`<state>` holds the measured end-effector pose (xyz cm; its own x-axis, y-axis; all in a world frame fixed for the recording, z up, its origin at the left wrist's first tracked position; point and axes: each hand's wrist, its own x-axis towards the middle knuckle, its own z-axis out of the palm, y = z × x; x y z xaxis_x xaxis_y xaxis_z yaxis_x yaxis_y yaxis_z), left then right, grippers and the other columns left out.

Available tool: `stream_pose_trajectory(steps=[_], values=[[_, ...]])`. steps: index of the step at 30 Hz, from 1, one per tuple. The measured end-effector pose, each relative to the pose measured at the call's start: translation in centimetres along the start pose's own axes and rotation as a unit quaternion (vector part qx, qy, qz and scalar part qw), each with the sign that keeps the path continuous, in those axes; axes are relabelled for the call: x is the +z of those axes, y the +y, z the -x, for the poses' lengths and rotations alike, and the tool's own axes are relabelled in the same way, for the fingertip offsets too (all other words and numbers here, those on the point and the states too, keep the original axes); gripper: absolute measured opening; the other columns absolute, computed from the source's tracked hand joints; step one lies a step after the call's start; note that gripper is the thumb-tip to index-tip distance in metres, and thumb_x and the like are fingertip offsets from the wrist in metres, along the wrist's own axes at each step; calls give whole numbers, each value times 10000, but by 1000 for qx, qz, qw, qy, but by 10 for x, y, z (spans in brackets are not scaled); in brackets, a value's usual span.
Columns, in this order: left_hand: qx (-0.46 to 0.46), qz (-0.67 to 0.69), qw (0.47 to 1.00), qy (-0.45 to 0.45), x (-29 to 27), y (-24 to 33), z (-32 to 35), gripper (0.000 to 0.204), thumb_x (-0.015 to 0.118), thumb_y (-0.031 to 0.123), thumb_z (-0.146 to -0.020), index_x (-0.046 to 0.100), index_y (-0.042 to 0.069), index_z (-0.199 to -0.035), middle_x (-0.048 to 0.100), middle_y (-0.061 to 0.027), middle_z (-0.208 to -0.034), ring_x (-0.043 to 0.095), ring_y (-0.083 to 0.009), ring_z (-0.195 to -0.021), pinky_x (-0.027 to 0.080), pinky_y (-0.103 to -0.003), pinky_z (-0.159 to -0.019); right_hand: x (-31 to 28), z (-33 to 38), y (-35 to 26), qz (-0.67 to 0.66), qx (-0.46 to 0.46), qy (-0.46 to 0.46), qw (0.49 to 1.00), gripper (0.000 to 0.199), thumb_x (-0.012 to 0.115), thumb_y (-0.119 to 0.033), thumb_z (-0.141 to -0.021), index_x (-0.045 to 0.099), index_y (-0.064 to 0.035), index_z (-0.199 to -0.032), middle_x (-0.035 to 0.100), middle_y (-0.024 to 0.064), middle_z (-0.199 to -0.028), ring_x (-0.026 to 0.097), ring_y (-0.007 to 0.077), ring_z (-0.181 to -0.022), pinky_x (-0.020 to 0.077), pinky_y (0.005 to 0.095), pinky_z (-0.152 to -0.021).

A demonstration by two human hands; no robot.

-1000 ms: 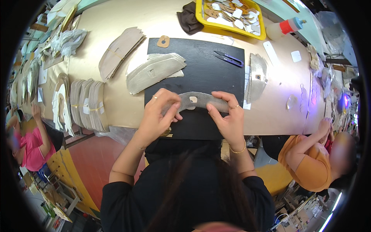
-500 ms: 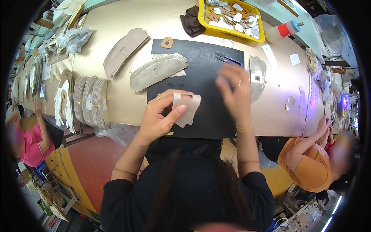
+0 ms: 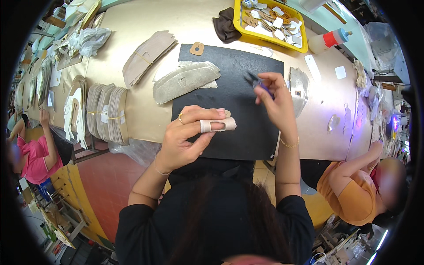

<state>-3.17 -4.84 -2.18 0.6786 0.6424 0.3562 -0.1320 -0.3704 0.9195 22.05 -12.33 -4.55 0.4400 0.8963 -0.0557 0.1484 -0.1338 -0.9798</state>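
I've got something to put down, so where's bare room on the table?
There's room on the black mat, between the left hand and right forearm, and on the tabletop, between that forearm and the small shiny piece. It's crowded at the left, with banded bundles, and in the yellow tray, full of cut pieces.

Left hand [image 3: 187,139] holding a curled piece [image 3: 229,124], its cut-out exposed, above a black mat [image 3: 247,143]; right hand [image 3: 277,99] gripping snips [image 3: 254,80]. A stack [image 3: 187,82] of pieces overlaps the mat's left edge; beyond the mat stand a yellow tray [image 3: 270,40] and a bottle [image 3: 329,39].
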Motion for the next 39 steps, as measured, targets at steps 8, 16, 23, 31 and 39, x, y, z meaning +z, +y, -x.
stream_pose_trajectory(steps=[8,16,23,31,39], values=[[82,-122,989,-32,-3,7,-7,348,714,-112,-716,772,68,-1009,739,-67,-1110,648,-198,-804,436,-347,-767,9,44,-62,86,-154,-126,976,388,926,-206,-712,775,-66,-1040,629,24,-877,544,94,-711,413,237,-593],[81,-92,992,-35,0,11,-3,320,718,-138,-697,760,15,-975,739,-128,-1085,694,-277,-910,516,-374,-807,13,51,-60,90,-161,-124,975,375,924,-209,-702,796,-76,-1028,637,23,-881,558,93,-720,413,234,-576],[80,-96,990,-59,-1,15,-5,301,722,-126,-714,761,19,-975,737,-96,-1098,700,-266,-933,558,-356,-808,8,54,-65,89,-166,-143,972,378,905,-165,-740,786,-67,-1086,634,35,-892,577,118,-719,457,251,-602],[87,-89,990,-65,0,17,-7,292,713,-138,-683,764,-3,-936,752,-136,-1076,713,-286,-917,565,-356,-781,8,56,-62,66,-146,-138,977,337,905,-154,-715,809,-66,-1025,650,39,-858,625,137,-782,475,263,-660],[65,-81,991,-81,1,19,-8,282,700,-145,-690,769,-5,-925,750,-135,-1065,719,-268,-891,561,-342,-768,3,55,-57,71,-175,-144,971,330,890,-122,-752,796,-63,-1063,647,50,-867,617,136,-752,485,260,-644]])
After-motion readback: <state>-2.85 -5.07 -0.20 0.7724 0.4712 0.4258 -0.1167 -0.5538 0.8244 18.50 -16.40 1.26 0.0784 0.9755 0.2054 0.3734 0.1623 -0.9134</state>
